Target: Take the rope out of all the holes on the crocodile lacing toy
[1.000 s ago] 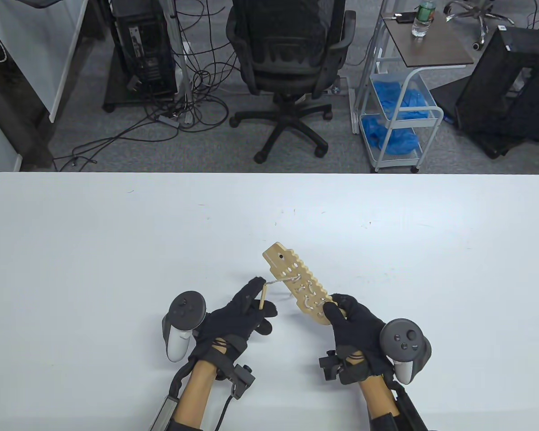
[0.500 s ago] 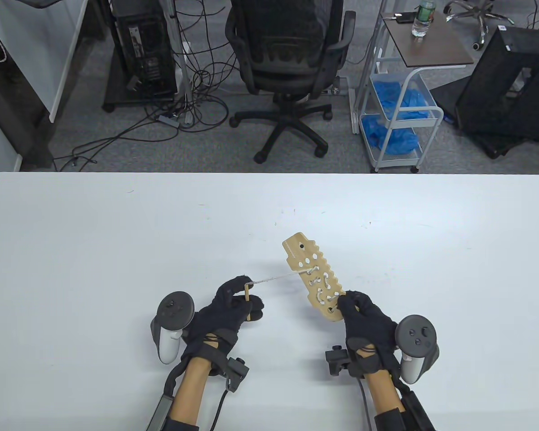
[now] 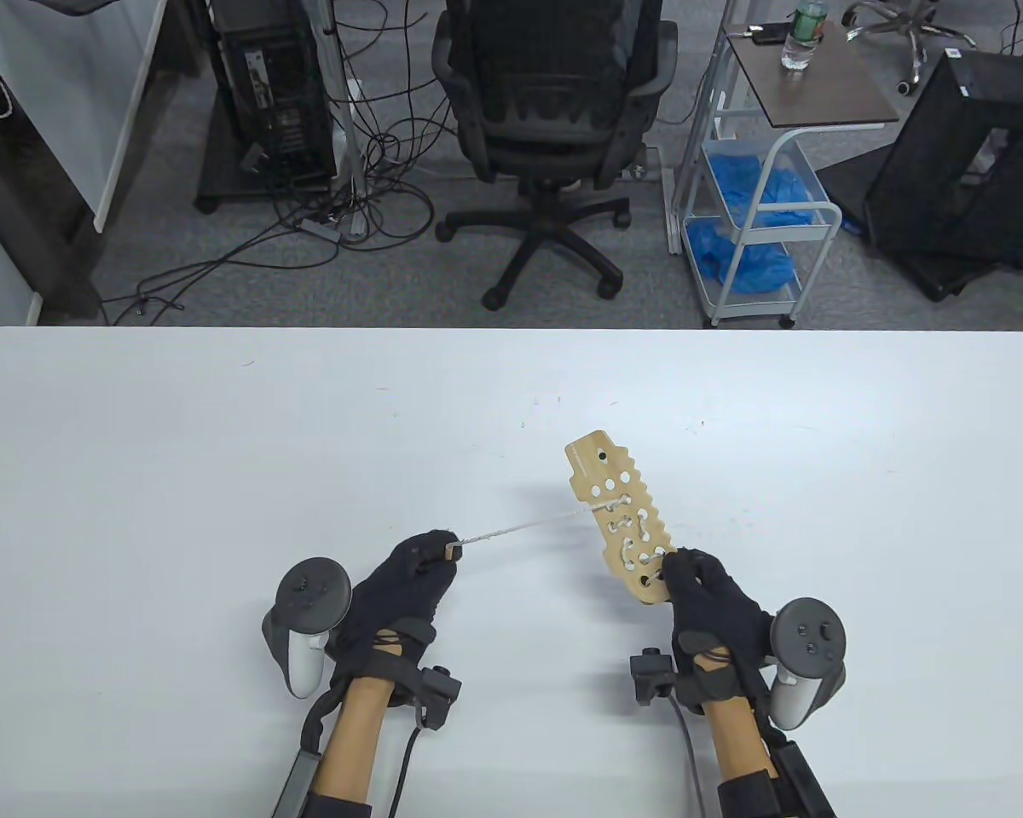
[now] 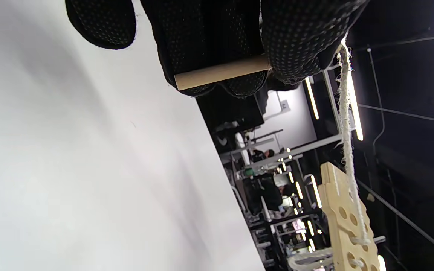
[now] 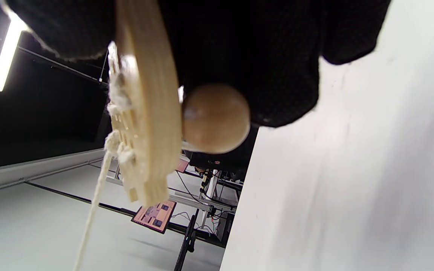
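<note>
above the table (image 3: 179,443) we have drawn our hands further apart since a moment ago, so the one rope (image 3: 524,526) runs taut. our left hand (image 3: 405,588) pinches its one wooden needle (image 4: 220,71); our right hand (image 3: 712,601) grips the one crocodile (image 3: 622,520), lifted off the table.

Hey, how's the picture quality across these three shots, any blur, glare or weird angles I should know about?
Table view: sharp, evenly lit, soft shadows under the wooden toy and rope. Left wrist view: tilted, dark background with glaring light strips, dowel crisp in the left hand. Right wrist view: tilted too, wooden ball close and slightly soft, the right hand fills the top edge, and a light strip glares.
</note>
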